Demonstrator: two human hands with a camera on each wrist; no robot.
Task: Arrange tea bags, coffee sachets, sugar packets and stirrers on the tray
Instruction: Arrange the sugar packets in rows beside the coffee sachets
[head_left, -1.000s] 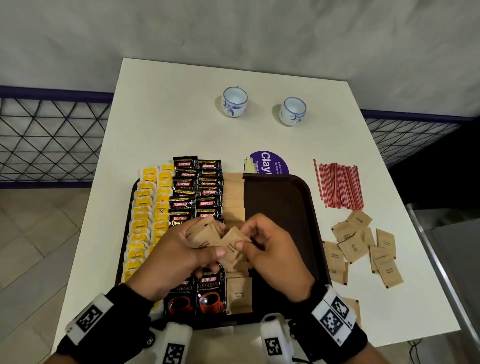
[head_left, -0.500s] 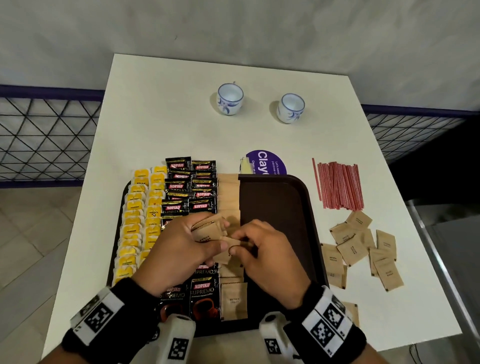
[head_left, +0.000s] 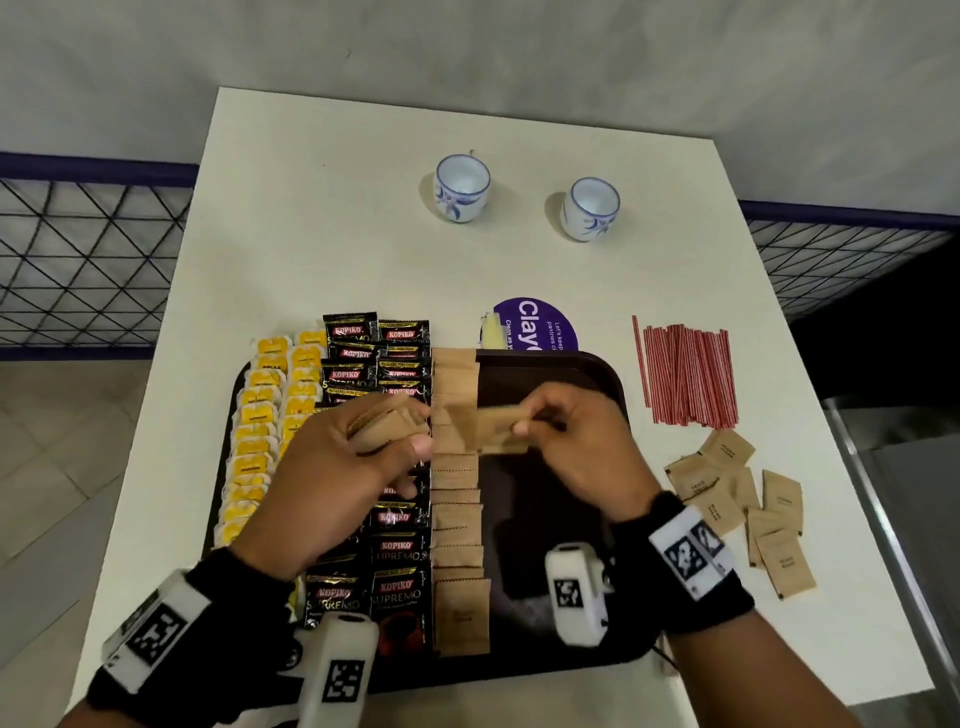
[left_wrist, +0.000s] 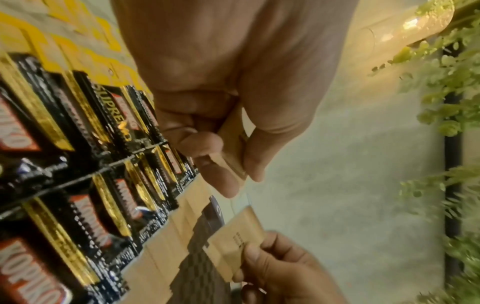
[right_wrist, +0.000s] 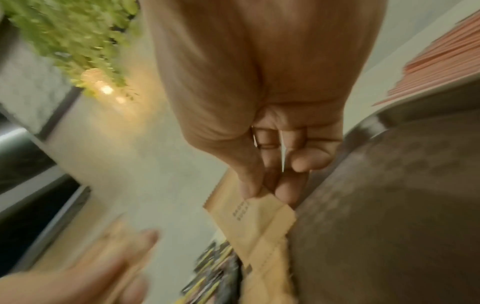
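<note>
**A:** Where's the sugar packet (head_left: 501, 429) now?

**B:** In the right hand (head_left: 576, 457), pinched at one end between thumb and fingertips, held in the air just above the tray (head_left: 597, 374) beside the sugar column (head_left: 457, 519). Half a second ago both hands were bunched together over the middle of the tray, working the packet loose from the stack (head_left: 387, 427). Now they have drawn apart: the single packet has gone with the right hand, and the stack stays in the left hand (head_left: 337, 478), clamped between thumb and curled fingers.

**A:** So what does that mean for the job?

**B:** One packet is peeled off and ready to lay down. I'd judge it starts a second brown column on the bare side of the tray, or fills out the first; I can't tell which.

**A:** And the rest of the tray?

**B:** On the far side of the sugar column from the bare part, the coffee sachets (head_left: 400, 551) lie in two columns, then the yellow tea bags (head_left: 260, 431) at the tray's edge. Off the tray past its bare side, loose sugar packets (head_left: 737, 499) and the red stirrers (head_left: 685, 379) lie on the table (head_left: 337, 234), not yet arranged. Two cups (head_left: 461, 188) stand well beyond the tray.
</note>
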